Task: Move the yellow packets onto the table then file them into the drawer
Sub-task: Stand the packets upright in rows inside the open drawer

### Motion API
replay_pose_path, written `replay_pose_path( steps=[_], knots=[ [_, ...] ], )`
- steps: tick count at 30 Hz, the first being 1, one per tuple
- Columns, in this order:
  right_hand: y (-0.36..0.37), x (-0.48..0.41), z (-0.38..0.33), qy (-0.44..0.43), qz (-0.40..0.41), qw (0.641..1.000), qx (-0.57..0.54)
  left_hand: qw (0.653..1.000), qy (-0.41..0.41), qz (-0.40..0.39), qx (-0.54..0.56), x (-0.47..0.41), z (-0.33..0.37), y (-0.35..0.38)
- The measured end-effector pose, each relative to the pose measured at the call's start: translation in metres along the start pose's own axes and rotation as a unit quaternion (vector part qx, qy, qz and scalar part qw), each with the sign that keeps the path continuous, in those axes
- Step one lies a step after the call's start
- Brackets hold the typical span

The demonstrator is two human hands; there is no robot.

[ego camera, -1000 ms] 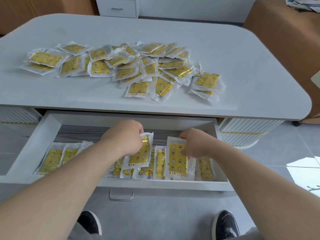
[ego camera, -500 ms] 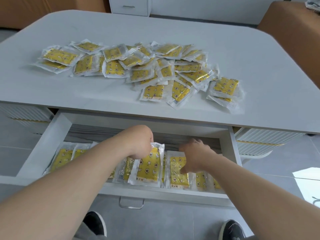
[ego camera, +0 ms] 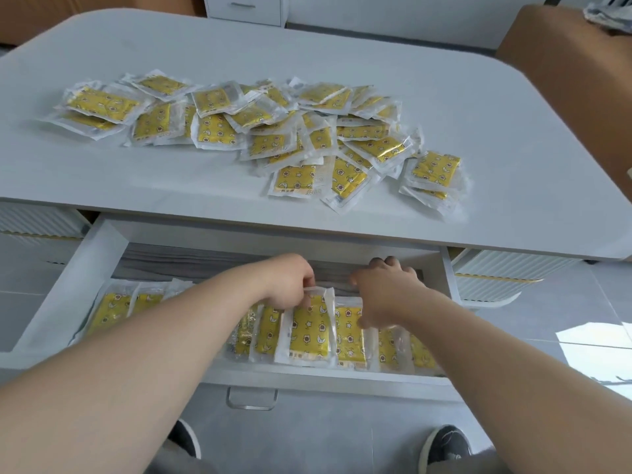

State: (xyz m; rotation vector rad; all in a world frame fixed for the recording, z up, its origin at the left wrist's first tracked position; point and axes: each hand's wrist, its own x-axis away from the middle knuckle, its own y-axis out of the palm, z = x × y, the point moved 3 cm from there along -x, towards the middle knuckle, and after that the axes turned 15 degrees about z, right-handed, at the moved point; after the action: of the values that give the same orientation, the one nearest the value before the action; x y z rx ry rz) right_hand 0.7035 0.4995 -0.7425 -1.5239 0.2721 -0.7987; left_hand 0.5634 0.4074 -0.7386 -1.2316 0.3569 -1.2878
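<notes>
we are pinching one yellow packet (ego camera: 309, 331) in the drawer (ego camera: 102, 268) with our left hand (ego camera: 290, 282), our right hand (ego camera: 386, 290) spread beside it, probably risking the leaning row (ego camera: 349, 336) toppling if we are releasing early.

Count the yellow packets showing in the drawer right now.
8 at least: two packets at the left end of the drawer, six in a row at its right, including the packet the left hand pinches. The forearm may hide more.
</notes>
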Motion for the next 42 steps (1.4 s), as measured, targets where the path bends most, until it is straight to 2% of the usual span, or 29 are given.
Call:
replay_pose_path(
  steps=[4,8,11,18,20,22,24,28,30,32,36,38,42],
  knots=[
    [-0.013,0.005,0.006,0.006,0.020,1.000,-0.015,1.000,-0.002,0.007,-0.008,-0.013,0.000,0.019],
    [-0.012,0.014,0.009,0.005,0.000,1.000,-0.018,0.996,-0.013,0.010,-0.090,-0.015,0.002,0.031],
    [-0.012,0.020,0.015,0.005,-0.008,1.000,-0.029,0.980,0.016,0.046,-0.193,-0.014,0.002,0.040],
    [-0.038,0.033,0.034,0.008,0.001,0.998,-0.065,0.936,0.040,0.134,-0.323,-0.002,0.020,0.043],
    [-0.047,0.032,0.036,0.016,0.018,0.996,-0.082,0.938,0.042,0.150,-0.309,0.004,0.035,0.036],
    [-0.055,0.030,0.036,0.036,0.049,0.993,-0.097,0.956,0.031,0.178,-0.231,0.013,0.053,0.018],
    [-0.063,0.029,0.037,0.065,0.105,0.985,-0.124,0.957,0.027,0.237,-0.165,0.025,0.066,-0.006],
    [-0.075,0.028,0.048,0.154,0.253,0.939,-0.176,0.914,0.039,0.399,-0.062,0.048,0.068,-0.049],
    [-0.077,0.027,0.054,0.172,0.321,0.917,-0.162,0.892,0.052,0.448,-0.034,0.047,0.067,-0.061],
    [-0.076,0.022,0.060,0.179,0.351,0.909,-0.135,0.889,0.053,0.450,-0.060,0.039,0.064,-0.064],
    [-0.067,0.018,0.065,0.189,0.290,0.926,-0.154,0.929,0.002,0.354,-0.110,0.029,0.049,-0.054],
    [-0.064,0.017,0.062,0.189,0.277,0.929,-0.154,0.936,-0.010,0.332,-0.120,0.028,0.044,-0.047],
    [-0.065,0.018,0.049,0.200,0.287,0.932,-0.095,0.907,-0.011,0.397,-0.140,0.031,0.046,-0.046]
  ],
)
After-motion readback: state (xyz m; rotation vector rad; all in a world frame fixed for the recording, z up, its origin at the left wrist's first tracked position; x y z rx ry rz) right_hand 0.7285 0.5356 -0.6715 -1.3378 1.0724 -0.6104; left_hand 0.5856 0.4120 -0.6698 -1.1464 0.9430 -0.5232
